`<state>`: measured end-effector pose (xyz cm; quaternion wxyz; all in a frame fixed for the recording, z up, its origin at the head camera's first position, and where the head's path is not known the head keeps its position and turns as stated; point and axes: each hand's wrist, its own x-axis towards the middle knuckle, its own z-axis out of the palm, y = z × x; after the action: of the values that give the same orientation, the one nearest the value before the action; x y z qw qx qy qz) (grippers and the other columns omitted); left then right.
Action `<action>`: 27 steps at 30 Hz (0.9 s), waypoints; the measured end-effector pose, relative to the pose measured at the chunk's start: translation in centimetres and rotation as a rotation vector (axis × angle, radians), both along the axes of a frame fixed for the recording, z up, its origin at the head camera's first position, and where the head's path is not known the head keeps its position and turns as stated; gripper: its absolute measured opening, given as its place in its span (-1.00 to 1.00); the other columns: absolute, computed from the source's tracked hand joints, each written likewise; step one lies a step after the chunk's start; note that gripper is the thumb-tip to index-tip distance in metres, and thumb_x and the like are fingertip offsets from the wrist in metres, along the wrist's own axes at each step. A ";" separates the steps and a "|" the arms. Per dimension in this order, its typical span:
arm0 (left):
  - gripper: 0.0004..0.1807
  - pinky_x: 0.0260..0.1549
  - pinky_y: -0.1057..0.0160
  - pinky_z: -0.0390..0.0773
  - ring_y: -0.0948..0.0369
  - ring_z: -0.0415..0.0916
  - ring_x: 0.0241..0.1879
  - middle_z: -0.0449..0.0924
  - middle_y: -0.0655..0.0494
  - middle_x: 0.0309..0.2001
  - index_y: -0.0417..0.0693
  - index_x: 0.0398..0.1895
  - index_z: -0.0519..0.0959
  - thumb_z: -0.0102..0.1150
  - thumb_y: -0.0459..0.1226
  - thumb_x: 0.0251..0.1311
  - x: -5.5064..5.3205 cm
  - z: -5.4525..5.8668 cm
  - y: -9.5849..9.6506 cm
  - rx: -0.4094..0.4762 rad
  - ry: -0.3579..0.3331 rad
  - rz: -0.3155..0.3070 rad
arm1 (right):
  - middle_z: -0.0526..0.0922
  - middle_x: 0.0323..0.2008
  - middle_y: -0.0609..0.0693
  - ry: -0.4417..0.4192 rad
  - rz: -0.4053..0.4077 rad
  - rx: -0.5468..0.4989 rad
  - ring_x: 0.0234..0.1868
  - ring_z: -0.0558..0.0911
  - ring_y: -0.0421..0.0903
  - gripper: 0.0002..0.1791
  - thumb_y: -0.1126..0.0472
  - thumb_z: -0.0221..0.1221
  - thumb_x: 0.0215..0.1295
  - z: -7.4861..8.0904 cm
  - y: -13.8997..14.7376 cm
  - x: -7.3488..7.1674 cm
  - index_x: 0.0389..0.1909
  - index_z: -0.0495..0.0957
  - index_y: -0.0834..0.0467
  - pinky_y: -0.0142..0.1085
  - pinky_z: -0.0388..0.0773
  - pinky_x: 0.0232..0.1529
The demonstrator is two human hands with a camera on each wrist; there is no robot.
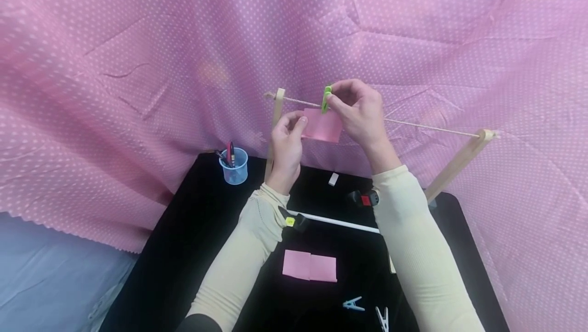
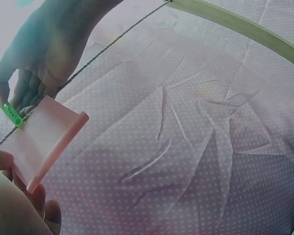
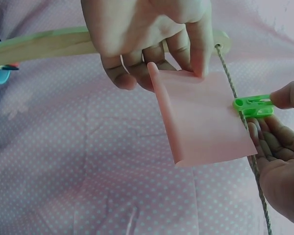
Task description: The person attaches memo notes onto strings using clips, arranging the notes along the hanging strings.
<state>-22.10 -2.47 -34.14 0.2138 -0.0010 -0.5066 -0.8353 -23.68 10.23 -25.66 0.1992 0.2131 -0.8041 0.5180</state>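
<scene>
My left hand point(image 1: 288, 143) pinches the left edge of a pink paper slip point(image 1: 321, 125), thumb in front. The slip's upper edge lies along a thin rope point(image 3: 227, 73), and its lower edge curls in the right wrist view. In my right hand point(image 1: 363, 110) a green clothespin point(image 1: 326, 99) is pinched between thumb and fingers. The clothespin's tip sits over the rope and the slip's top edge point(image 2: 20, 122). Below, two more pink slips point(image 1: 296, 264) lie side by side on the black table point(image 1: 202, 250).
Two wooden posts point(image 1: 452, 166) hold the rope, with a white rod point(image 1: 340, 222) low between them. A blue cup point(image 1: 235, 168) of pens stands at the left. A white block point(image 1: 333, 179) lies at the back; a blue clothespin point(image 1: 353, 304) and a white clothespin point(image 1: 383, 318) lie in front.
</scene>
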 end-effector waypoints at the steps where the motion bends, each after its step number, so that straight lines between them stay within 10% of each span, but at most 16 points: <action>1: -0.92 -0.27 0.40 0.43 0.31 0.43 -0.28 0.53 0.21 -0.32 -0.26 -0.16 0.59 0.13 -0.43 0.35 0.0 0.0 0.0 -0.001 -0.001 0.000 | 0.75 -0.21 0.23 -0.001 0.000 0.006 -0.36 0.63 -0.30 -0.82 0.33 0.27 0.29 0.0 0.0 0.0 -0.16 0.65 0.35 -0.48 0.55 -0.23; 27: -0.90 -0.29 0.41 0.43 0.33 0.44 -0.28 0.53 0.22 -0.32 -0.29 -0.14 0.58 0.13 -0.43 0.37 -0.4 -0.1 -0.6 -0.018 0.002 -0.009 | 0.78 -0.15 0.17 -0.020 -0.016 0.147 -0.22 0.72 -0.07 -0.78 0.25 0.32 0.29 -0.1 -0.2 -0.3 -0.10 0.69 0.28 -0.43 0.60 -0.13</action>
<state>-22.49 -3.07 -34.19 0.2107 -0.0061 -0.5140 -0.8315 -24.03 10.07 -25.76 0.1792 0.2156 -0.8435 0.4582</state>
